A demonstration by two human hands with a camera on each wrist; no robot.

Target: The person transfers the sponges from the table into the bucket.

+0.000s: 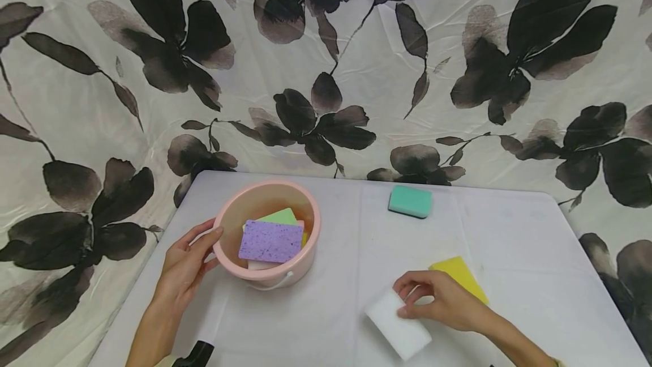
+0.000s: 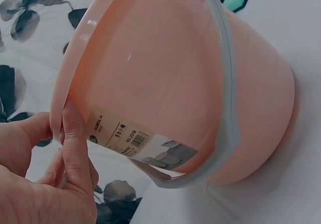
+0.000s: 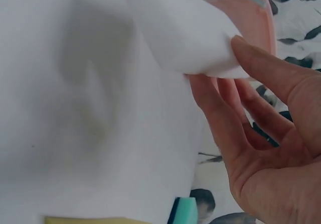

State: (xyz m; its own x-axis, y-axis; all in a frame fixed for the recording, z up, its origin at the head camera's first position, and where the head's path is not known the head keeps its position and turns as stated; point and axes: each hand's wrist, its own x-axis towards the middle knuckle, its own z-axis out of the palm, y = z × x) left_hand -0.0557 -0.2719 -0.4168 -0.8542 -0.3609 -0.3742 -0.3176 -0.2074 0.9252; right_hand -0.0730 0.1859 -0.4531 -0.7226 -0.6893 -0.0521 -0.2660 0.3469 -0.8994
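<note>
In the head view my left hand (image 1: 185, 268) grips the rim of a pink bucket (image 1: 305, 262) from its left side, thumb and fingers on either side of the edge. Inside the bucket lie a purple speckled sponge (image 1: 270, 241), a light green sponge (image 1: 283, 216) and other pieces partly hidden beneath. A grey-white handle (image 2: 228, 83) hangs down the bucket's side, beside a printed label (image 2: 140, 138). My right hand (image 1: 440, 302) pinches a white sponge (image 1: 397, 324) between thumb and fingers; the sponge is tilted above the table. Its shadow falls on the cloth in the right wrist view.
Near the back edge of the white-covered table (image 1: 351, 299) lies a teal sponge (image 1: 410, 201) with a dark underside. A yellow sponge (image 1: 460, 276) sits just behind my right hand, partly covered by it. Behind the table hangs a floral cloth (image 1: 244, 67).
</note>
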